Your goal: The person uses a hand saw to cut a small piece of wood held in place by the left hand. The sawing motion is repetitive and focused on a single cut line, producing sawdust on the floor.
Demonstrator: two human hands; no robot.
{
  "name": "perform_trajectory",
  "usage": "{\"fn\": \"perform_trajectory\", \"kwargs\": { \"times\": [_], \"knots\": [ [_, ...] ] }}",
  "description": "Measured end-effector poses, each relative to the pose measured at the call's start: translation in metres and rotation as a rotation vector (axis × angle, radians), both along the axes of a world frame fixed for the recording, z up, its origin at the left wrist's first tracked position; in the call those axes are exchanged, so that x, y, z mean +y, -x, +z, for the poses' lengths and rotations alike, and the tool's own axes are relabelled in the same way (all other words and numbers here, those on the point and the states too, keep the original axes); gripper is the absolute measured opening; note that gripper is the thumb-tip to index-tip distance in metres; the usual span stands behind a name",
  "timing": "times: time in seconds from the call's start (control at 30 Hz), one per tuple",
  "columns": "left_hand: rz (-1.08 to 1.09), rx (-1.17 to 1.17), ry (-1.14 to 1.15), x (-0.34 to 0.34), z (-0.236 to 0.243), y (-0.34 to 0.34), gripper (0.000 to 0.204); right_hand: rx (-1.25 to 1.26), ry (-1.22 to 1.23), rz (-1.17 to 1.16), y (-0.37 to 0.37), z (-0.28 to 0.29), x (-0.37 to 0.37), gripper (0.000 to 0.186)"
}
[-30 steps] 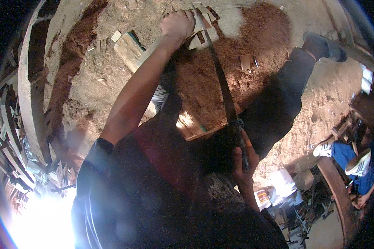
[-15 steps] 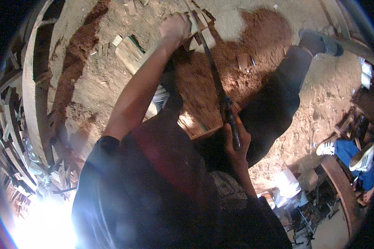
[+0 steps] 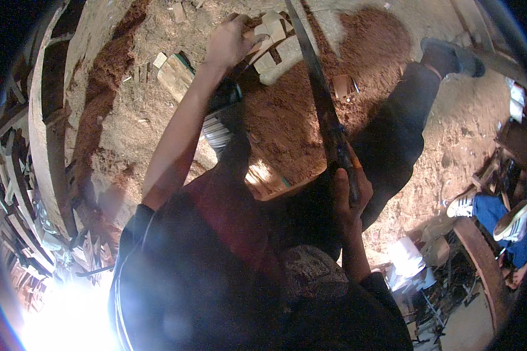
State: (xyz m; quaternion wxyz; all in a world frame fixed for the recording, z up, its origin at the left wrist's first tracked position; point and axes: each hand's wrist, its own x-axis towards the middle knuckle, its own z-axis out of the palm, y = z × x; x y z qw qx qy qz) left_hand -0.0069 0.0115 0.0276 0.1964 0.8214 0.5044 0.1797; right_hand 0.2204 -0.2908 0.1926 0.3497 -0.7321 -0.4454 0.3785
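My right hand is closed round the black and orange handle of a long, dark, tapering saw-like blade, which points away from me. My left hand grips pale notched wood pieces near the top of the view; the blade lies just to their right, seemingly apart from them. A plank with a green edge slants beside my left forearm. My dark-clad leg stretches to the upper right.
Sawdust-covered ground spreads around me. Timber and offcuts line the left. At right are another person's shoes and blue trouser legs, a white container and a curved board.
My left hand has shifted left, uncovering more of the wood pieces. The blade has swung rightward off them, and my right hand has moved a little right and down since half a second ago.
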Motion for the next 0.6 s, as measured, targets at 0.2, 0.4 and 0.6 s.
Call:
{"fn": "perform_trajectory", "kwargs": {
  "times": [0.2, 0.4, 0.6],
  "knots": [
    [-0.135, 0.059, 0.222, 0.017, 0.041, -0.011, 0.040, 0.005, -0.192, 0.014, 0.020, -0.020, 0.036, 0.048],
    [-0.134, 0.200, -0.014, 0.012, 0.005, -0.018, 0.043, 0.067, -0.135, 0.018, 0.022, -0.044, 0.071, 0.041],
    [-0.213, 0.220, 0.017, 0.015, 0.018, -0.016, 0.044, 0.183, -0.114, 0.000, 0.022, -0.070, 0.113, 0.022]
  ]
}}
